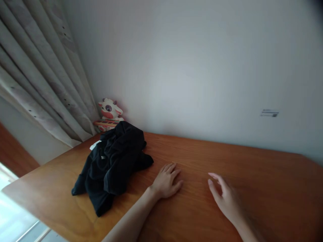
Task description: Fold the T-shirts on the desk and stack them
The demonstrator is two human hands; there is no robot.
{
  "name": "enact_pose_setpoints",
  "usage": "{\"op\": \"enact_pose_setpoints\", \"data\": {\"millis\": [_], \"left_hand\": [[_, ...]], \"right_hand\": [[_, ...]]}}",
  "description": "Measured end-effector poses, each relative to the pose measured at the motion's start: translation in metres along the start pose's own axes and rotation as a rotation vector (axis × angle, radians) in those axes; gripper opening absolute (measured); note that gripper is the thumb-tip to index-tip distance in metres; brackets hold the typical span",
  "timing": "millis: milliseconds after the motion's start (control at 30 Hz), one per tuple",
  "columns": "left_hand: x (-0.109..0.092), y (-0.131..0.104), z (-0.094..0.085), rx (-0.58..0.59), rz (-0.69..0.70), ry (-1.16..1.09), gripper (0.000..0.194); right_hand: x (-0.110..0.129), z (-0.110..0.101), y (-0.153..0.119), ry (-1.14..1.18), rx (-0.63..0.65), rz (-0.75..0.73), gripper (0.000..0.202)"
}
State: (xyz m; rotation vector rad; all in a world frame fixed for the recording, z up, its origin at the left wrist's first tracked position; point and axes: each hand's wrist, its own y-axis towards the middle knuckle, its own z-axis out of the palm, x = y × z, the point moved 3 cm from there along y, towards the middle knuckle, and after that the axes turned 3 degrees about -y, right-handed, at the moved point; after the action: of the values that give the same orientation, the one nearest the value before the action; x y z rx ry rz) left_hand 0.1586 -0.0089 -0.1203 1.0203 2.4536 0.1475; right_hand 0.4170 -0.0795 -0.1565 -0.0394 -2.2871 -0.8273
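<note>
A crumpled black garment (121,158) lies in a heap on the left part of the wooden table (196,215), with a small white tag showing at its left side. Just right of the garment, my left hand (167,181) rests palm down on the wood, fingers spread and holding nothing. Farther right, my right hand (224,195) is held over the table, slightly blurred, with thumb and fingers apart and nothing between them. Neither hand touches the garment.
Behind the garment, a cow-shaped toy (110,109) with a small keyboard stands against the wall (191,67). A patterned curtain (45,74) hangs at the left. A small printed label (269,113) is on the wall at the right.
</note>
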Motion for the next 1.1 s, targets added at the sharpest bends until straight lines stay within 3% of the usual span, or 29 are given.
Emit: {"op": "enact_pose_setpoints", "data": {"millis": [100,200,300,433,600,733,833,933,1100], "left_hand": [[0.008,-0.004,0.006,0.02,-0.012,-0.035,0.043],[0.008,-0.005,0.0,0.008,-0.004,-0.105,0.045],[0.002,-0.004,-0.008,-0.122,0.0,-0.269,0.035],[-0.001,-0.006,-0.011,-0.278,-0.138,-0.53,0.012],[0.013,-0.006,-0.01,-0.356,-0.327,-0.759,0.041],[0.03,-0.004,-0.014,-0.427,-0.413,-1.038,0.053],[0.037,-0.005,-0.015,-0.494,-0.487,-1.27,0.064],[0.036,-0.004,-0.013,-0.483,-0.545,-1.512,0.072],[0.032,-0.004,-0.017,-0.452,-0.615,-1.773,0.069]], "right_hand": [[0.013,0.004,-0.005,-0.086,0.104,-0.146,0.041],[0.022,0.006,-0.008,-0.13,0.17,-0.176,0.044],[0.03,0.001,-0.006,-0.103,0.159,-0.148,0.035],[0.041,-0.006,-0.003,-0.012,0.069,-0.084,0.017],[0.045,-0.009,-0.001,0.007,-0.042,0.025,0.043],[0.036,-0.011,0.0,-0.02,-0.06,0.118,0.056],[0.029,-0.014,0.0,-0.001,-0.069,0.182,0.059],[0.026,-0.017,0.0,0.046,-0.114,0.241,0.059],[0.025,-0.018,-0.001,0.207,-0.148,0.346,0.056]]}}
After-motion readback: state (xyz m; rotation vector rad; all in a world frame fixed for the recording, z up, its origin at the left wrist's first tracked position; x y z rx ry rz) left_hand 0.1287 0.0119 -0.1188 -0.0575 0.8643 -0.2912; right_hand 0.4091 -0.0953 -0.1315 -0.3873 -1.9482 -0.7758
